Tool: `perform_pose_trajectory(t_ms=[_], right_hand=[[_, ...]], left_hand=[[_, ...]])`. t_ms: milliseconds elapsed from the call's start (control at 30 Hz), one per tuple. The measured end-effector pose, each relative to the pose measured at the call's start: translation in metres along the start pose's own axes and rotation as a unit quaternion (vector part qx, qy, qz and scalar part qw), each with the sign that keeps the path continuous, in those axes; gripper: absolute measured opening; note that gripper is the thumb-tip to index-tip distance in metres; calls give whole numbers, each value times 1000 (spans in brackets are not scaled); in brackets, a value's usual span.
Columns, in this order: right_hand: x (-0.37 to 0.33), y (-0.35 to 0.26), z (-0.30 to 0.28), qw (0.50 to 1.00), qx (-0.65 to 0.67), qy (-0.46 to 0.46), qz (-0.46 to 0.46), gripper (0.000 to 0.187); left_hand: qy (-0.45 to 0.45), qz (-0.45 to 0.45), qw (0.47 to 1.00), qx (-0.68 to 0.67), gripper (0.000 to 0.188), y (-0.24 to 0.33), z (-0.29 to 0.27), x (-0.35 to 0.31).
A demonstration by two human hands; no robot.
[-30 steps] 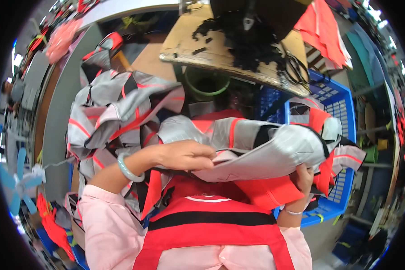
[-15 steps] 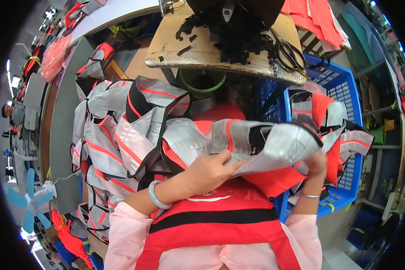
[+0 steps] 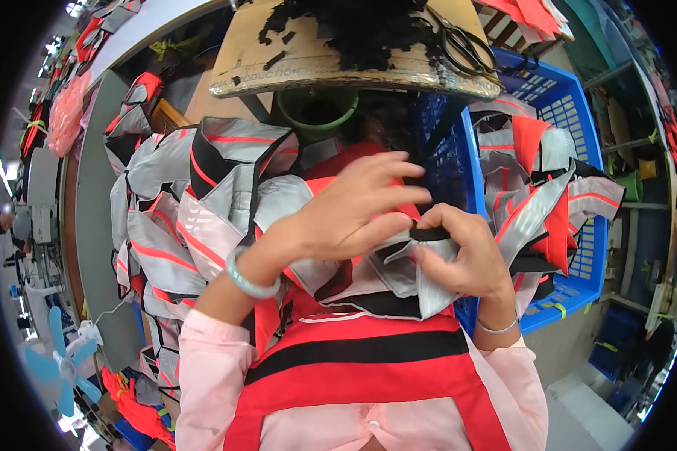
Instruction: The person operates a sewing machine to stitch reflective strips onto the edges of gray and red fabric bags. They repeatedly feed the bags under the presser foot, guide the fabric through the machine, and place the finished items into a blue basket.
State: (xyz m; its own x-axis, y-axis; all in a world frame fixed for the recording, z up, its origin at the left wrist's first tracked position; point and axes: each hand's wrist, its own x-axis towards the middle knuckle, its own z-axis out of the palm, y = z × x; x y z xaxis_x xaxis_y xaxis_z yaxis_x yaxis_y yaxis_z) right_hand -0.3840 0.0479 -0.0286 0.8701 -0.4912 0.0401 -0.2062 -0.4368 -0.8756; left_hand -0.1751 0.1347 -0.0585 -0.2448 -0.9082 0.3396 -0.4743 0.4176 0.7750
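Observation:
A sewn silver-grey fabric piece point(image 3: 431, 295) with black edging lies gathered over my lap, against a red apron with a black band point(image 3: 353, 364). Thumb and fingers of my right hand point(image 3: 466, 252) pinch the upper edge of this piece, by a black strip. Just left of it, my left hand point(image 3: 353, 207) hovers above the fabric with its fingers spread, holding nothing that I can see. Its palm side and part of the cloth beneath are hidden. Beside my left forearm, a heap of similar silver pieces point(image 3: 162, 255) with red-orange stripes reaches to the left.
Ahead stands a worn board-topped table point(image 3: 241, 64) with black scraps point(image 3: 368, 37) and black-handled scissors point(image 3: 466, 49). Under its edge is a green bucket point(image 3: 320, 129). A blue basket point(image 3: 557, 319) of silver and red pieces stands at my right. A blue fan point(image 3: 62, 361) is far left.
The fabric piece has come down from a raised, spread position to lie bunched nearer my body. My left hand has left the cloth and lifted, fingers spread; my right hand has moved inward.

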Motion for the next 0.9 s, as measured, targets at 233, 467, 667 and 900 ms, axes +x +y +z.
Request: perform_pose_trajectory(t_ms=[233, 467, 667, 900], right_hand=[[46, -11, -18, 992, 5, -45, -120, 23], [100, -1, -31, 997, -23, -55, -46, 22], [144, 5, -38, 999, 7, -10, -42, 26], [196, 8, -39, 998, 63, 29, -4, 22]], left_hand=[[-187, -84, 939, -277, 39, -31, -34, 17], [-38, -172, 953, -245, 18, -32, -71, 19], [149, -224, 935, -233, 17, -30, -93, 33], [206, -277, 922, -175, 18, -55, -129, 61]])
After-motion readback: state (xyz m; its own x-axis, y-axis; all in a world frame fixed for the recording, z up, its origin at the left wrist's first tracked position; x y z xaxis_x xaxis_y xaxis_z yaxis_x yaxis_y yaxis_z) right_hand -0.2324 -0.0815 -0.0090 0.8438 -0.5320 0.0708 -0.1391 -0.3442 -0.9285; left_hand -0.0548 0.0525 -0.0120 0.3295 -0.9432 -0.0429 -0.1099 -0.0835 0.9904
